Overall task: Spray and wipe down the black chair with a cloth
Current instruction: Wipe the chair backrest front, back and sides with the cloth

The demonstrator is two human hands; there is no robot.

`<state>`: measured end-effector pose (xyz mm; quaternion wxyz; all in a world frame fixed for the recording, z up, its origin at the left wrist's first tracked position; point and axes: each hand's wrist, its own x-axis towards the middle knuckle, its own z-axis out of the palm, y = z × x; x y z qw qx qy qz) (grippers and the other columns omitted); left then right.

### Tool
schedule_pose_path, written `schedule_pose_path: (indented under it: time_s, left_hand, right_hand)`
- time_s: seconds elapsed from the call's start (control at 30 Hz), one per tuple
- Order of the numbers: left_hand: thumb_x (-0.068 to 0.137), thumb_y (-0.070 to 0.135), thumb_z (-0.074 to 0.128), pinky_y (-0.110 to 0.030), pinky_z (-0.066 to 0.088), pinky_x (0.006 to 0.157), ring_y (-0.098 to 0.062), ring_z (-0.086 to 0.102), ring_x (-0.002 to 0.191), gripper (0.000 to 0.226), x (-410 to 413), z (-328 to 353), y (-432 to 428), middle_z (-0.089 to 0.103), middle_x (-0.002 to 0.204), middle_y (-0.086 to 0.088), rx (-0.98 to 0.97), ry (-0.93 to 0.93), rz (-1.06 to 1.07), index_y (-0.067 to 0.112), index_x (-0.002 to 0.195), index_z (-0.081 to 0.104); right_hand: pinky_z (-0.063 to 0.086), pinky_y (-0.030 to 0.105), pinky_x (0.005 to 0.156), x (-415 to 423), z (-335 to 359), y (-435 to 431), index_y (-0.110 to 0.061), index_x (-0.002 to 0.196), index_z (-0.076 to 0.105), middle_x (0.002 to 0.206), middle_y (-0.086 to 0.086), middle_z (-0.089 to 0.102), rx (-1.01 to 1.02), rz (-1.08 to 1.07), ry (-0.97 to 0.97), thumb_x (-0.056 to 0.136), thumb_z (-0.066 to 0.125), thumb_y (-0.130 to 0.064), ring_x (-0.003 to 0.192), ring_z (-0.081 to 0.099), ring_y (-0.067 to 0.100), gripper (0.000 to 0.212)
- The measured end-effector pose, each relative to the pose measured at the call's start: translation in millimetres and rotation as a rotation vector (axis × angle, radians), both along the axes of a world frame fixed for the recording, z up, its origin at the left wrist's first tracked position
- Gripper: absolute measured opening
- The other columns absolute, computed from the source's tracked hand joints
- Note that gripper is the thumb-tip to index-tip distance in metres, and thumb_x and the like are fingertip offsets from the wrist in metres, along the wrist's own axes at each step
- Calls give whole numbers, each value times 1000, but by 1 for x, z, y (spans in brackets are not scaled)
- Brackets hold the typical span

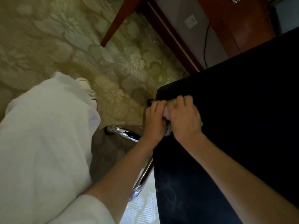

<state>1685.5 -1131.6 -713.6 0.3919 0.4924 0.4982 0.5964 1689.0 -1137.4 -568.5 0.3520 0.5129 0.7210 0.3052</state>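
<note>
Wiping the black chair (242,110), seemingly partway.
Fingers of left hand (155,118) and right hand (185,121) curl round the cloth (167,113).

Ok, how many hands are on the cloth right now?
2: the left hand grips the cloth at the edge of the black chair; the right hand grips it just beside.

Dim, soft blur (wide-angle edge warping)
</note>
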Motion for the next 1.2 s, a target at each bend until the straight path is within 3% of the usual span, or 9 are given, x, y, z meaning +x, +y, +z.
schedule_pose_path:
  time_s: [0.07,0.23,0.33,0.47,0.6,0.77,0.9,1.07,1.2]
  left_hand:
    - [85,20,39,-36,42,73,-37,57,88,43,-11,4,48,57,107,-21,63,20,21,-6,116,57]
    - [84,12,41,-46,48,71,-35,57,87,36,-16,0,90,56,104,-18,52,-40,18,-2,113,56]
    - [83,0,52,-47,47,68,-31,56,84,29,-13,-2,78,55,102,-15,28,-67,17,1,111,56]
    - [79,-7,62,-44,45,65,-29,53,82,32,-7,2,28,53,101,-11,18,-28,-9,5,109,55]
    - [77,-10,65,-38,45,77,-24,51,92,40,13,4,-59,55,109,-11,-71,-1,-49,5,113,56]
    - [85,23,51,-22,36,91,-22,51,103,37,29,9,-179,55,117,-10,-169,49,-116,7,119,57]
    - [85,27,43,-42,43,97,-24,50,112,40,52,12,-271,50,124,-6,-277,-15,-270,16,123,48]
    - [90,27,41,-32,38,102,-12,42,119,37,72,19,-328,39,131,9,-211,-49,-294,35,126,36]
    - [90,27,49,-36,41,98,-16,45,114,36,74,14,-311,44,124,5,-321,-126,-256,36,122,37]
  right_hand:
    - [45,27,63,-11,3,42,-20,87,70,87,4,62,99,46,11,79,49,-19,86,59,24,23]
    - [35,31,89,-23,5,95,-14,118,54,122,8,44,-108,-146,11,98,44,-17,117,37,29,23]
    - [38,29,84,-20,4,80,-17,117,56,121,6,44,-87,-99,22,97,47,-21,115,38,28,22]
    - [31,29,72,-16,7,38,-14,118,55,120,8,47,-82,-86,76,96,47,-21,110,42,29,24]
    - [39,31,84,2,13,-46,-12,117,52,116,9,50,-157,-82,118,92,56,-26,108,44,28,29]
    - [47,40,90,35,-5,-159,-4,111,53,105,15,56,-146,-157,161,84,58,-13,103,50,36,29]
    - [42,46,99,69,-13,-249,-2,115,41,109,21,50,-199,-175,125,81,53,-10,106,49,39,37]
    - [40,46,106,99,-9,-305,0,120,40,114,20,55,-278,-210,64,84,19,-4,108,53,39,42]
    - [38,44,107,92,-15,-276,-2,112,42,99,17,55,-326,-190,82,76,46,-2,99,49,37,36]
